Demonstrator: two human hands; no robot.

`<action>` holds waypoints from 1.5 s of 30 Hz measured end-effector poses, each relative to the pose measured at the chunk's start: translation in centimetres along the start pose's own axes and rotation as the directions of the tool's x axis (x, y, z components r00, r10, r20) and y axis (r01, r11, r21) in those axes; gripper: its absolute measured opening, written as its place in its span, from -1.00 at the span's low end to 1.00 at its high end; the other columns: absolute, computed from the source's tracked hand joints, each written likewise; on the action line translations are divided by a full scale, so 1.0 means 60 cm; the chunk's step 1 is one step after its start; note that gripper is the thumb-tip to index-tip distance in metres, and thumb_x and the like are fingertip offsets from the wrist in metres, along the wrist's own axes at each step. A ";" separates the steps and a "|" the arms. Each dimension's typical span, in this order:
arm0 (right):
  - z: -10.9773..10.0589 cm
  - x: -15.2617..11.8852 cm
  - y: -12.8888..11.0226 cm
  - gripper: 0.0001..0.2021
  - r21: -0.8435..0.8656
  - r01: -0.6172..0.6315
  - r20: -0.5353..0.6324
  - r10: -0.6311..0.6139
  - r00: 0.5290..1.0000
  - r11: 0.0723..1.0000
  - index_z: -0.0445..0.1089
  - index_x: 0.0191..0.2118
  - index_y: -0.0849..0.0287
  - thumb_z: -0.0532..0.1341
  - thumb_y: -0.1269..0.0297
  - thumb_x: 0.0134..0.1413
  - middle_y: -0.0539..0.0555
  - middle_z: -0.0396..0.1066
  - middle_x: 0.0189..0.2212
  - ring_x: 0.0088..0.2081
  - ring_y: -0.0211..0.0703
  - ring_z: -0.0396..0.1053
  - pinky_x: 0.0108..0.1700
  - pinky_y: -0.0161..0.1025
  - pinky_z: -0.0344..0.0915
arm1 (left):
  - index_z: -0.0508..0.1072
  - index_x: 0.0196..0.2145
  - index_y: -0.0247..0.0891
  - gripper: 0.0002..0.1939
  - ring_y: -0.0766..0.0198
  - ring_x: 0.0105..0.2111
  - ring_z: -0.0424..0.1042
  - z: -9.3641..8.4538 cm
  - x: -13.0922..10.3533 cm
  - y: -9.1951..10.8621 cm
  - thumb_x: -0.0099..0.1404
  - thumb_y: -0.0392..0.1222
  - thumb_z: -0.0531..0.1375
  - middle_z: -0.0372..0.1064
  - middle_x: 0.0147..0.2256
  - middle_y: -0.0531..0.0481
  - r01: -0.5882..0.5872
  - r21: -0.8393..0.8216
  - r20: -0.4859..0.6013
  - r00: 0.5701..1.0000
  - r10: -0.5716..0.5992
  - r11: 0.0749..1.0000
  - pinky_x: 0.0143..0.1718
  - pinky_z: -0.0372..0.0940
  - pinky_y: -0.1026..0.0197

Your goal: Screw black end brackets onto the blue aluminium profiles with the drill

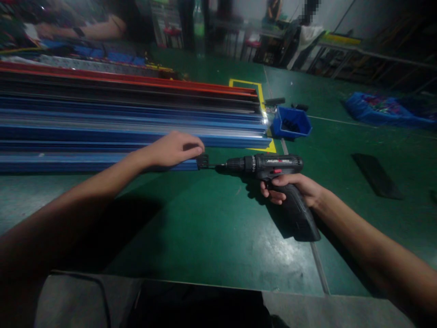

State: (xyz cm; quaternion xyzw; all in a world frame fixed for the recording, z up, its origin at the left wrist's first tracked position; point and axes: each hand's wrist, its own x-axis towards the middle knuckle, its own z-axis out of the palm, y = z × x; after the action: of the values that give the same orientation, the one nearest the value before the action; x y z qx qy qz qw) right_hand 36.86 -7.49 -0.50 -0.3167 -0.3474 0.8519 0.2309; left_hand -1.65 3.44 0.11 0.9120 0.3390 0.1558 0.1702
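Observation:
My right hand (298,186) is wrapped around the handle of a black cordless drill (278,164), which lies on its side with the chuck pointing left. Its thin bit (216,165) reaches the black end cap (203,162) on the nearest blue metal profile (164,166); whether it sits in a screw is too small to tell. Over that profile's right end curls my left hand (177,148), closed around it, the fingertips beside the cap. Part of the left fingers is hidden behind the hand.
More blue, black and red profiles (218,86) lie side by side behind. A blue bin (292,130) with dark small parts stands by their ends. On the green table (211,237) a flat black piece (377,176) lies at right. Another person's arm (99,32) shows at back left.

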 end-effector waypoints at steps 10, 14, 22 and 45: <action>-0.002 -0.001 -0.001 -0.79 -0.016 -0.011 0.011 0.011 1.000 1.000 0.55 -0.15 0.43 0.36 0.35 0.16 0.18 0.56 -0.31 -0.52 -0.39 0.33 -0.36 -0.37 0.46 | 0.63 -0.05 -0.22 -0.54 0.16 -0.16 0.56 -0.001 0.002 0.001 0.50 0.14 0.06 0.62 -0.14 -0.06 0.006 -0.012 0.014 1.000 -0.006 1.000 -0.02 0.32 0.16; -0.002 -0.001 -0.001 -0.79 -0.012 -0.025 0.004 0.025 1.000 1.000 0.56 -0.16 0.43 0.36 0.35 0.16 0.16 0.54 -0.32 -0.53 -0.41 0.32 -0.35 -0.37 0.47 | 0.64 -0.07 -0.22 -0.53 0.15 -0.18 0.55 0.000 0.002 0.001 0.49 0.15 0.06 0.62 -0.15 -0.06 0.004 -0.008 0.007 1.000 -0.003 1.000 -0.04 0.32 0.17; -0.001 -0.001 0.000 -0.81 -0.008 -0.010 0.000 0.010 1.000 1.000 0.54 -0.18 0.44 0.34 0.36 0.18 0.14 0.49 -0.35 -0.54 -0.41 0.28 -0.38 -0.38 0.46 | 0.64 -0.06 -0.20 -0.53 0.15 -0.16 0.56 0.000 0.004 0.000 0.48 0.15 0.06 0.63 -0.15 -0.05 -0.001 -0.002 0.016 1.000 0.001 1.000 -0.03 0.33 0.17; 0.003 0.000 -0.002 -0.84 -0.010 0.005 0.022 -0.005 1.000 1.000 0.54 -0.21 0.44 0.34 0.39 0.20 0.09 0.45 -0.40 -0.55 -0.43 0.26 -0.40 -0.41 0.44 | 0.64 -0.06 -0.21 -0.52 0.14 -0.16 0.55 0.001 0.004 -0.001 0.49 0.15 0.05 0.63 -0.13 -0.06 0.002 -0.015 0.019 1.000 -0.001 1.000 -0.05 0.31 0.17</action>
State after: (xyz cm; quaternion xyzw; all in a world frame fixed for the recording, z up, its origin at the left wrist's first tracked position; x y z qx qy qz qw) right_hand 36.76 -7.49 -0.34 -0.3074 -0.3549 0.8531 0.2275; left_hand -1.47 3.61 0.09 0.9119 0.3368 0.1496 0.1806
